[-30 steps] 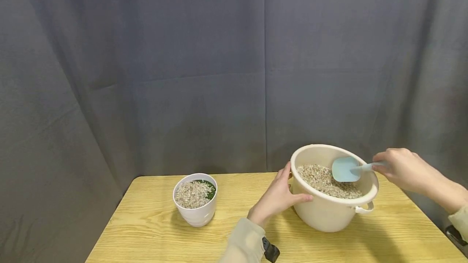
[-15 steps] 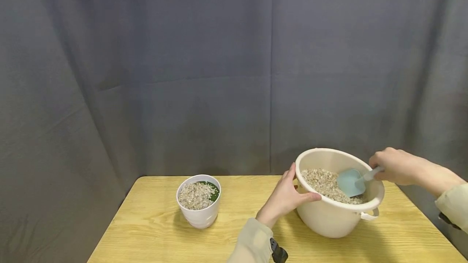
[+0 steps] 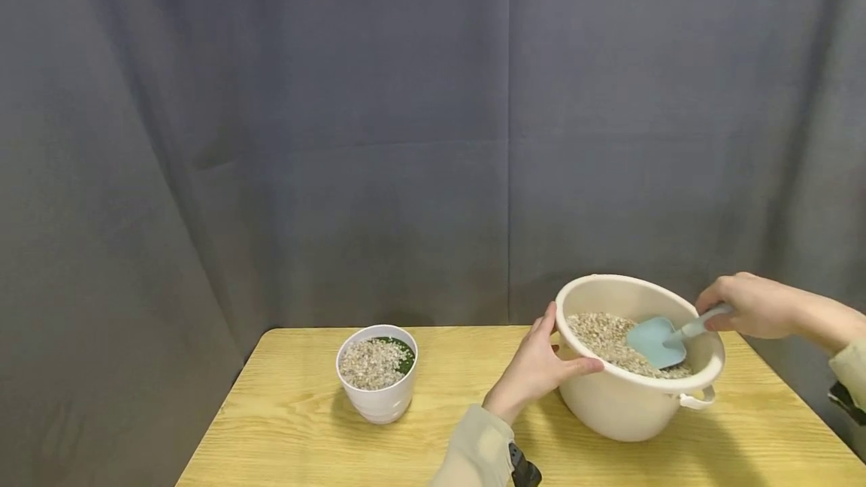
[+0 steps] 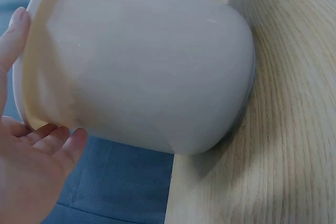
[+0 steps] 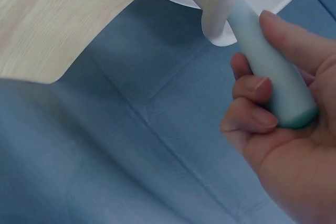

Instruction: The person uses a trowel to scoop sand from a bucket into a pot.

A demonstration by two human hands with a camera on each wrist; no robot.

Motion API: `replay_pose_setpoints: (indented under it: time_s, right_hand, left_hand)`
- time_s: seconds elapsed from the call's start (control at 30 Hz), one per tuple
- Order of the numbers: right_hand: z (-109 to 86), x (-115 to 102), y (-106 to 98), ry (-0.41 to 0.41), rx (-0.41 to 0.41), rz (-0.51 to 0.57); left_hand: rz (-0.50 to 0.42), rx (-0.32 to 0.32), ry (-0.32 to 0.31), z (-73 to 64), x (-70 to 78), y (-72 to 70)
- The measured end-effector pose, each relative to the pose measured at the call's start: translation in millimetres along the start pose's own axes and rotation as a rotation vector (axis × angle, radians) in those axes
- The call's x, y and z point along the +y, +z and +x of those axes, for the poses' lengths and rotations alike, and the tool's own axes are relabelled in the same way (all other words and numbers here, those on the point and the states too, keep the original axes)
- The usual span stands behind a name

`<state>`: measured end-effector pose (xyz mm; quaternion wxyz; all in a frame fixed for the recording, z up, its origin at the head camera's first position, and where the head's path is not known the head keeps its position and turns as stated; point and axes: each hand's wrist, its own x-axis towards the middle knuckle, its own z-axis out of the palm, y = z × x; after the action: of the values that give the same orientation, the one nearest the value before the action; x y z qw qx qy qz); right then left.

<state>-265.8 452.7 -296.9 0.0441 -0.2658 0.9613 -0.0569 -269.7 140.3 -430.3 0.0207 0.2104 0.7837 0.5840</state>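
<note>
Head view first: the cream bucket (image 3: 609,408) is held at the rim by the left hand (image 3: 531,374), thumb on the near side and fingers round the left edge, so yeah, that grip is clamped on it. It looks tilted, bottom on the wooden table (image 3: 291,427). Just right of that hold, inside the bucket, the blade of 1 light blue scoop (image 3: 656,340) is set among pale grains (image 3: 598,329); how deep can't really be made out. The scoop's handle is gripped by the right hand (image 3: 758,307) by the right-hand rim. Well left of the left hand, 1 white pot (image 3: 382,403) is seen, with similar grains and a green patch inside. Behind both hands, a grey curtain (image 3: 379,134) is hung.

Left wrist view: the rim is touched by the thumb, and the wall just under it by the other fingers.

Right wrist view: the scoop's handle is wrapped by curled fingers, thumb laid along it, darker green end tucked near the palm.
</note>
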Motion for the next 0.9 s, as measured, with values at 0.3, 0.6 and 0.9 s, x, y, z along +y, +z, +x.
replay_pose_setpoints:
  time_s: [0.3,0.6,0.9]
  right_hand:
    - [-2.9,10,10,0.041,-0.042,0.147]
    - [2.6,11,18,0.017,-0.049,0.280]
    - [1.6,9,18,0.073,-0.055,0.365]
  left_hand:
    - [-0.035,-0.033,0.019,-0.4,-3.7,1.8]
    - [-0.045,-0.042,0.020,0.0,-8.1,-4.4]
    - [-0.054,-0.041,0.055,1.3,-8.4,-6.3]
